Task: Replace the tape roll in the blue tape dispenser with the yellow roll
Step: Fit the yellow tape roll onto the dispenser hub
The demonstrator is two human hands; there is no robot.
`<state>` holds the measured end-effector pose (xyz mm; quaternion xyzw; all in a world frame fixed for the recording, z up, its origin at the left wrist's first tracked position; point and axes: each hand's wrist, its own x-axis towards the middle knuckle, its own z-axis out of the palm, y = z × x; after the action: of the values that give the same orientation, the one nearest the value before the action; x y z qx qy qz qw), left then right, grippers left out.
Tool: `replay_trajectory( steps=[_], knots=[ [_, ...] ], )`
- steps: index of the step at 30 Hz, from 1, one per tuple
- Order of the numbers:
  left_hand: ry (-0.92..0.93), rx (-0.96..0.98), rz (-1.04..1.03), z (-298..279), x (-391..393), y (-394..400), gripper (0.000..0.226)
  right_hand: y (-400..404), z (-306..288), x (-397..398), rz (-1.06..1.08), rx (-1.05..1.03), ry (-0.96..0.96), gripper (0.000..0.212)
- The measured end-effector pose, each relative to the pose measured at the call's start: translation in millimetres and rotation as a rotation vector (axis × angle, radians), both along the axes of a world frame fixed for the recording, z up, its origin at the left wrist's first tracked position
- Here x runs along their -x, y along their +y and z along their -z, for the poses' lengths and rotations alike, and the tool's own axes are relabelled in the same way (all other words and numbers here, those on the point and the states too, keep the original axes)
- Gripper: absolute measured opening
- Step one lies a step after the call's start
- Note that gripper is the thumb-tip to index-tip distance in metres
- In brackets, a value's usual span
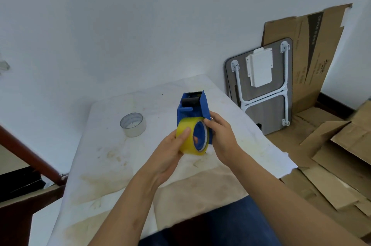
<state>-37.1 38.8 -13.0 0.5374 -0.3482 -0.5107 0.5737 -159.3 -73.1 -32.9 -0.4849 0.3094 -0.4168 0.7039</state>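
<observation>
The blue tape dispenser is held above the white table, its toothed cutter and black roller pointing away from me. The yellow roll sits at the dispenser's near end, around its blue hub. My left hand grips the yellow roll from the left, thumb on its outer face. My right hand holds the dispenser's right side, fingertips touching the roll's rim. A clear, nearly used-up tape roll stands on the table to the left, apart from both hands.
The table's cloth is stained and its right edge hangs over the floor. A folded lap table and flattened cardboard lean on the wall at right. More cardboard covers the floor. A dark wooden frame stands at left.
</observation>
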Motion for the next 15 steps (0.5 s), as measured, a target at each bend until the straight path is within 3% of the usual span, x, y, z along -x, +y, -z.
replay_trajectory(
  steps=[8, 15],
  knots=[
    [0.059, 0.029, 0.035, -0.8, 0.7, 3.0, 0.046, 0.7, -3.5, 1.4, -0.011, -0.039, 0.026, 0.037],
    [0.042, 0.039, 0.119, -6.0, 4.1, 4.3, 0.050, 2.9, -5.5, -0.5, 0.014, -0.063, -0.005, 0.031]
  ],
)
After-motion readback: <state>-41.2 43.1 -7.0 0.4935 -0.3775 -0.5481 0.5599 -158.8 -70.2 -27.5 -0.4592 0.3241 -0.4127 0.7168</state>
